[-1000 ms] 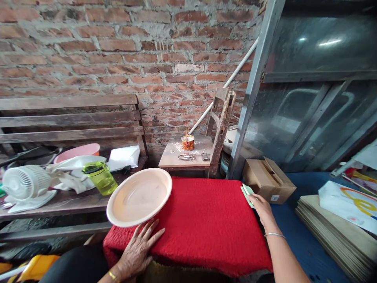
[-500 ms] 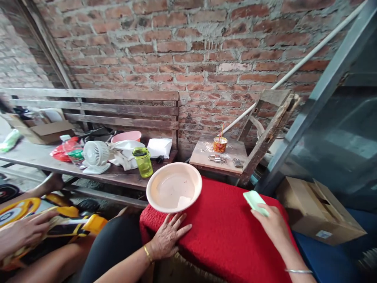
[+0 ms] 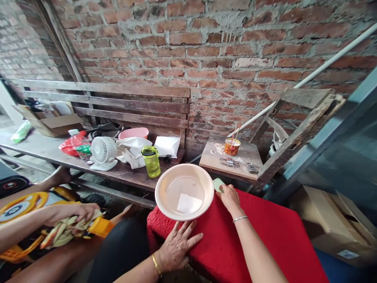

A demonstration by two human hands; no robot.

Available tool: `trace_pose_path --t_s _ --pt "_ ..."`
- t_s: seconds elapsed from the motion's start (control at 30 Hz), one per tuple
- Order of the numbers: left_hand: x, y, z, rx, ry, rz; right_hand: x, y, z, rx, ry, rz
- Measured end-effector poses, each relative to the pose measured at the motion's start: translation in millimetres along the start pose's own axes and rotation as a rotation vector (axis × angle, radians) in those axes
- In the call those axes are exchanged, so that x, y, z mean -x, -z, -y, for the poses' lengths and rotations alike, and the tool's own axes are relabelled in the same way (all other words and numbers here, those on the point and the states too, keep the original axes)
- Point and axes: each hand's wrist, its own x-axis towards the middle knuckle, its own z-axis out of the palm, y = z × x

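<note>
My left hand (image 3: 176, 245) lies with its fingers spread on a red cloth cover (image 3: 256, 232), just in front of a pale basin (image 3: 159, 196). Its fingertips are close to the basin's near rim. My right hand (image 3: 230, 198) grips a flat pale green piece with rounded corners (image 3: 218, 184), close to the basin's right side and over the cover. What kind of thing it is I cannot tell, since the fingers hide part of it. Shallow liquid seems to stand in the basin. A bright white patch shows inside, perhaps a reflection.
Behind stands a wooden bench with a green bottle (image 3: 151, 162), a white fan (image 3: 103, 153) and a pink tub (image 3: 134, 133). A chair seat (image 3: 212, 155) carries a cup with sticks and padlocks. A carton (image 3: 332, 228) stands right. At left, another person's hand (image 3: 79, 212) holds a cloth.
My right hand has moved left with the green piece, from the middle right of the red cover to beside the basin. The other person's hand now has a cloth. The view has shifted.
</note>
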Motion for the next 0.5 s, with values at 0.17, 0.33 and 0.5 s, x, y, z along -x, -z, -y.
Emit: trace_pose_path --t_s 0.17,0.33,0.5 --pt "0 4 -2 0.03 0.015 0.038 9 19 -38 0.086 -0.165 -0.037" --pt "-1 2 -1 0.023 0.018 0.031 25 2 -7 0.029 -0.008 -0.037" --pt "-1 0 2 -0.014 0.019 0.004 40 -5 -18 -0.009 0.003 -0.009"
